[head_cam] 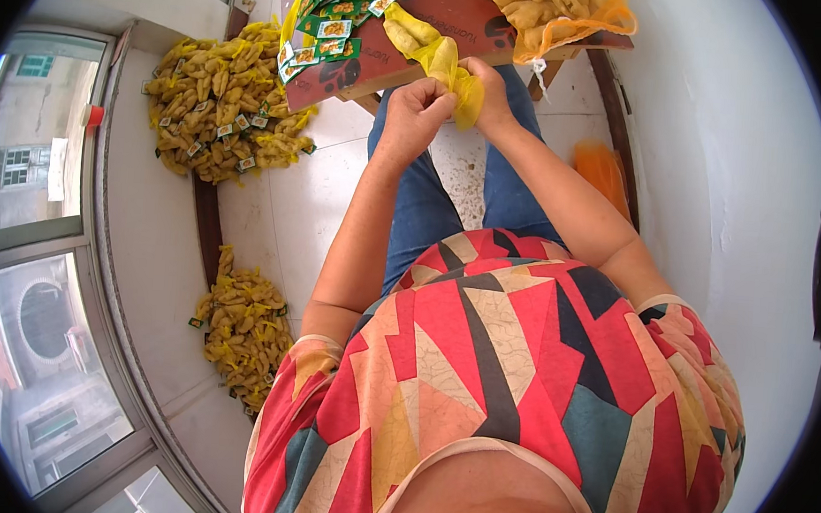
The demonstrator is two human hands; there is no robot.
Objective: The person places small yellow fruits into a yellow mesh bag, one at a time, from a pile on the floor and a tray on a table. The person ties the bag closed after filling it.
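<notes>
A yellow mesh bag (pixel 438 62) with a few ginger roots (pixel 414 29) inside lies over the near edge of a low red-brown board table (pixel 436 4). Its loose, gathered end hangs between my hands. My left hand (pixel 423 113) pinches the mesh between thumb and fingers. On the other side, my right hand (pixel 489 95) grips the same mesh, its fingertips partly hidden behind the netting. A printed card tag (pixel 386 1) lies at the bag's far end. Beside it, to the left, is a heap of green and white card tags (pixel 334 29) on yellow mesh.
An orange mesh sack (pixel 612 22) of loose ginger rests on the table's right side, its white drawstring hanging down. Two piles of bagged ginger, a larger pile (pixel 222 104) and a smaller pile (pixel 247 331), lie on the floor at left. Orange netting (pixel 601 173) lies by the right wall.
</notes>
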